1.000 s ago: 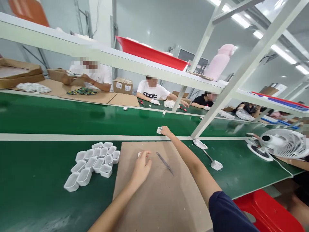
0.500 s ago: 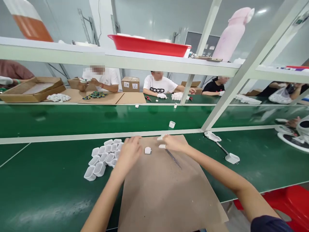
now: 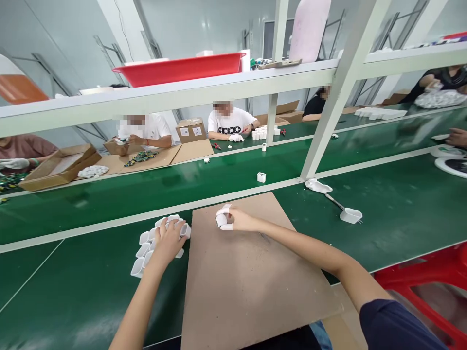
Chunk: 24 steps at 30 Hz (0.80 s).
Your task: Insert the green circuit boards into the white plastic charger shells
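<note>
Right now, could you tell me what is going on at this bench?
A person sits at a green bench. The left hand rests on a cluster of white cups beside a cardboard mat. The right hand, with white covers on some fingers, holds a small white part over the mat. Other people work across the belt.

My green bench (image 3: 73,291) carries a cardboard mat (image 3: 248,287); white cups (image 3: 146,245) lie just left of it.
</note>
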Available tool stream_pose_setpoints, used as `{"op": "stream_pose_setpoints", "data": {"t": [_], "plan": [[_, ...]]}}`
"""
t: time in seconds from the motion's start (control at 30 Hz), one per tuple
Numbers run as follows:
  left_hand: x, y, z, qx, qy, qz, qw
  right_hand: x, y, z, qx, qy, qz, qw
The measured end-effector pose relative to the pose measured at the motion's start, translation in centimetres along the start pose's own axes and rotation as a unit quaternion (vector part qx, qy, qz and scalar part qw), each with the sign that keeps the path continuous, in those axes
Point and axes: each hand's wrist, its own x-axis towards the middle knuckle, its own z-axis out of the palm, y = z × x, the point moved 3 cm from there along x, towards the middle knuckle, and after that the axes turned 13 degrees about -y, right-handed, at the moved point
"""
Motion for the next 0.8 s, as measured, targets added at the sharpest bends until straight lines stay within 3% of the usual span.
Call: {"op": "stream_pose_setpoints", "data": {"t": [0.2,0.37,0.43,0.57,0.7,0.8], "plan": [[0.9,1.2,-0.7,-0.045,0.044,0.043,0.997,-6.0,-2.8,-3.8,0.141,0.118,0.004,0.983],[0.8,6.5,-1.7,-0.157,0.029,0.142,0.977,-7.3,-2.6,-4.5,0.273,0.180,0.009,0.945],[0.2,9.1,-2.1,-0.255,0.035,0.215,0.942,-7.4,-1.9,-4.3,0.324,0.196,0.020,0.925],[-1.3,12.1,-2.1,-0.326,0.088,0.284,0.897,-7.7,-0.4,-3.9,0.396,0.206,0.046,0.894],[-2.2,12.4,-1.1,-0.345,0.106,0.292,0.886,-8.3,-0.5,-3.2,0.445,0.180,0.066,0.875],[-2.5,12.4,-0.2,-0.347,0.117,0.286,0.885,-8.6,-1.5,-2.7,0.461,0.149,0.041,0.874]]}}
